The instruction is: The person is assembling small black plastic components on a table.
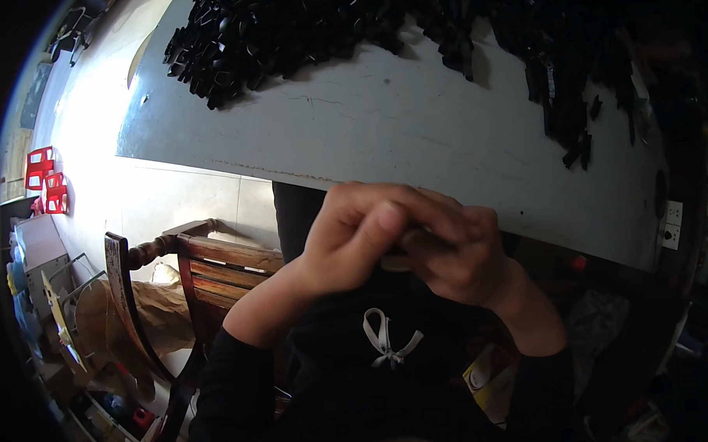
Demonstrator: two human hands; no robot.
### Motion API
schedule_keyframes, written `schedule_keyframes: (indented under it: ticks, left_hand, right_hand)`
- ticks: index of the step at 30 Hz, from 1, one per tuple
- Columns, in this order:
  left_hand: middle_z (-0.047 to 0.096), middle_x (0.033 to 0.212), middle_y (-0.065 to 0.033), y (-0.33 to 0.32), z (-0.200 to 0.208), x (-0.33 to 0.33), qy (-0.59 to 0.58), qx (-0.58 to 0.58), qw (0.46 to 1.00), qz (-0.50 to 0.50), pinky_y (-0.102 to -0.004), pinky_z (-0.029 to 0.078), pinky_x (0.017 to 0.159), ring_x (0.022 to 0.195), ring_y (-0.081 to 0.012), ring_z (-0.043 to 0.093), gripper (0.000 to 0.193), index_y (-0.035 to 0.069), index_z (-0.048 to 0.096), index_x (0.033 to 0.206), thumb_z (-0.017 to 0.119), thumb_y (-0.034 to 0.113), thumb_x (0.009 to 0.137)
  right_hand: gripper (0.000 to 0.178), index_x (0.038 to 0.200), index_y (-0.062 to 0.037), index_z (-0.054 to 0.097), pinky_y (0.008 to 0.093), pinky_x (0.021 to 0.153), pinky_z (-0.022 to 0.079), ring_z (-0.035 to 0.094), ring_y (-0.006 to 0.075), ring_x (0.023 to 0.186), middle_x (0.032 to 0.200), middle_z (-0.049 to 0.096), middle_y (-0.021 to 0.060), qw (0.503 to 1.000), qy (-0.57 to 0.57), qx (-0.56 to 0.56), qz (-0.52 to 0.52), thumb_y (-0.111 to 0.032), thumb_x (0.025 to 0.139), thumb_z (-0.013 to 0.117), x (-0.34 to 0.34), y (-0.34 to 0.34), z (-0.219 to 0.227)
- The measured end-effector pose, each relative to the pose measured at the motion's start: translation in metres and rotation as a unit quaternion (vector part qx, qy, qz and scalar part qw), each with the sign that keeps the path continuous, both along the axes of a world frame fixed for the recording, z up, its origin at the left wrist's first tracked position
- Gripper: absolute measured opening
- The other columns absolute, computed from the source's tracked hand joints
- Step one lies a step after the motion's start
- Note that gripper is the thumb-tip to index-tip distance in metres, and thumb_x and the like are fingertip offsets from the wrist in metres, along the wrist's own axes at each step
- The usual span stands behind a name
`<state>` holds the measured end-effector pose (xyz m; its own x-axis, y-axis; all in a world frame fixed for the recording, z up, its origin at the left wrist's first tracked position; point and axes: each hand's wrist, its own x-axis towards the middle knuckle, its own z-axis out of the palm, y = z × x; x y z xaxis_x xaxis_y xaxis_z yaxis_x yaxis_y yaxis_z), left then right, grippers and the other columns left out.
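Note:
My two hands meet in front of my chest, just at the near edge of the white table (350,120). My left hand (362,232) is closed, its thumb lying along the bent fingers, which reach across to the other hand. My right hand (456,252) curls inward, with its fingertips tucked under those of the left. Whatever may be between the fingers is hidden. A small pale edge (396,263) shows just below the hands; I cannot tell what it is. On the far side of the table lies a heap of small black plastic-looking pieces (269,37).
Longer black pieces (548,82) spread over the table's right side. A slatted wooden chair (223,272) stands at left, with brown cloth (151,314) beside it. Red stools (40,168) are on the floor at far left. A white wall socket (671,224) is at right.

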<state>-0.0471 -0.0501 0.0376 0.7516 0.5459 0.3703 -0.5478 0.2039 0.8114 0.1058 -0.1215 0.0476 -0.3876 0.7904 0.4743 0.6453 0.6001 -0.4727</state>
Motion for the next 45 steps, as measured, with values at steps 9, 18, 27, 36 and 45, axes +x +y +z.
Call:
schedule_keyframes:
  ticks: [9,18,27,36,45]
  left_hand:
    - [0.062,0.088,-0.0086,0.041,-0.013,0.012,0.277,0.234,0.890,0.275,-0.0293,0.048,0.076,0.082,-0.0160,0.060,0.028,-0.001,0.061,0.105,0.049,0.022,0.096]
    - [0.063,0.081,-0.0073,0.112,-0.030,0.020,0.579,0.468,0.526,0.411,-0.0398,0.049,0.058,0.073,-0.0286,0.065,0.024,0.009,0.055,0.092,0.060,0.033,0.088]
    - [0.061,0.081,-0.0076,0.078,-0.024,-0.003,0.382,0.324,0.789,0.356,-0.0305,0.053,0.061,0.071,-0.0208,0.066,0.013,0.004,0.061,0.083,0.072,0.010,0.079]
    - [0.066,0.099,-0.0115,0.030,0.002,-0.011,0.278,0.257,0.890,0.254,-0.0281,0.057,0.077,0.090,-0.0192,0.067,0.016,-0.001,0.065,0.082,0.071,-0.010,0.070]
    - [0.067,0.094,-0.0079,0.024,0.014,-0.010,0.256,0.324,0.872,0.261,-0.0282,0.055,0.069,0.081,-0.0214,0.068,0.015,0.001,0.062,0.079,0.071,-0.007,0.069]
  right_hand:
    - [0.025,0.101,-0.0016,0.058,0.0353,0.059,0.052,0.065,0.0254,0.069,0.082,0.063,0.0126,0.977,-0.116,-0.125,-0.132,-0.009,0.079,0.067,0.021,0.020,-0.013]
    - [0.037,0.086,-0.0008,0.059,0.0294,0.059,0.047,0.060,0.0156,0.063,0.068,0.060,0.0061,0.888,-0.046,-0.185,-0.419,-0.036,0.085,0.067,0.092,0.124,-0.029]
    - [0.028,0.090,0.0002,0.062,0.0274,0.068,0.048,0.062,0.0135,0.076,0.079,0.064,0.0071,0.897,0.075,-0.270,-0.341,-0.026,0.085,0.068,0.077,0.071,-0.007]
    - [0.025,0.102,-0.0014,0.064,0.0272,0.061,0.047,0.061,0.0177,0.070,0.082,0.063,0.0087,0.977,0.068,-0.126,-0.156,-0.001,0.077,0.069,0.039,0.008,0.018]
    - [0.027,0.099,-0.0020,0.065,0.0257,0.051,0.044,0.059,0.0152,0.062,0.074,0.060,0.0066,0.986,0.018,-0.103,-0.133,0.002,0.073,0.070,0.039,0.003,0.025]
